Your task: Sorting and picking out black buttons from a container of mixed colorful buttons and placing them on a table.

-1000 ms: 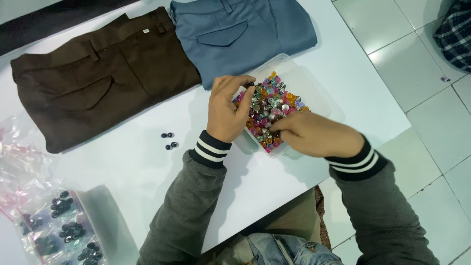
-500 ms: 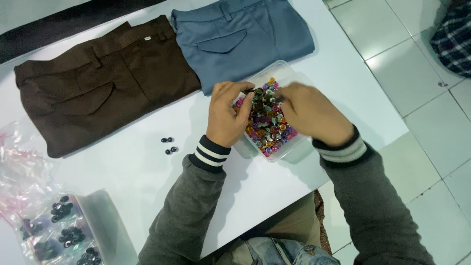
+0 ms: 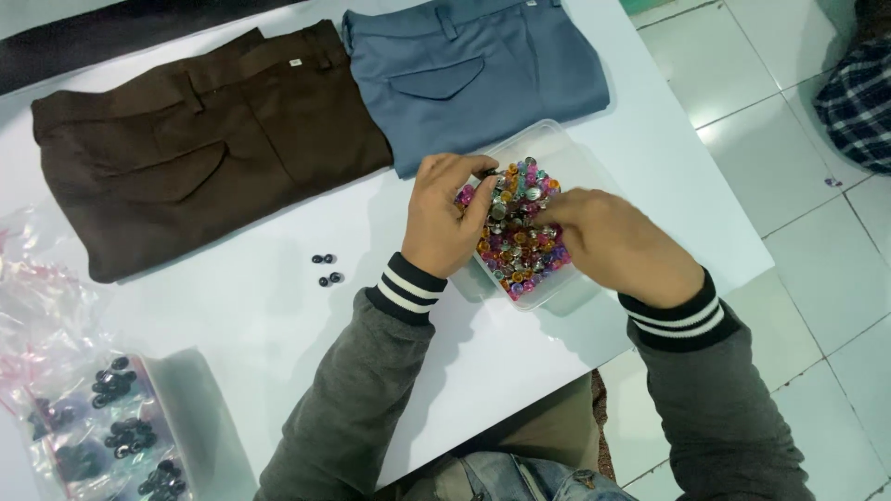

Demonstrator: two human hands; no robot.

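At nine o'clock lies a clear bag of dark buttons (image 3: 111, 436). The left hand (image 3: 445, 218) grips the clear tub of coloured buttons (image 3: 520, 223) at centre; the right hand (image 3: 617, 246) has slid in from three o'clock — fingertips pinched among them, apparently picking.

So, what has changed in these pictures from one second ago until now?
The right hand moved from the near edge of the clear box up over the coloured buttons. The left hand stayed at the box's left side. The trousers, the loose dark buttons and the bag did not move.
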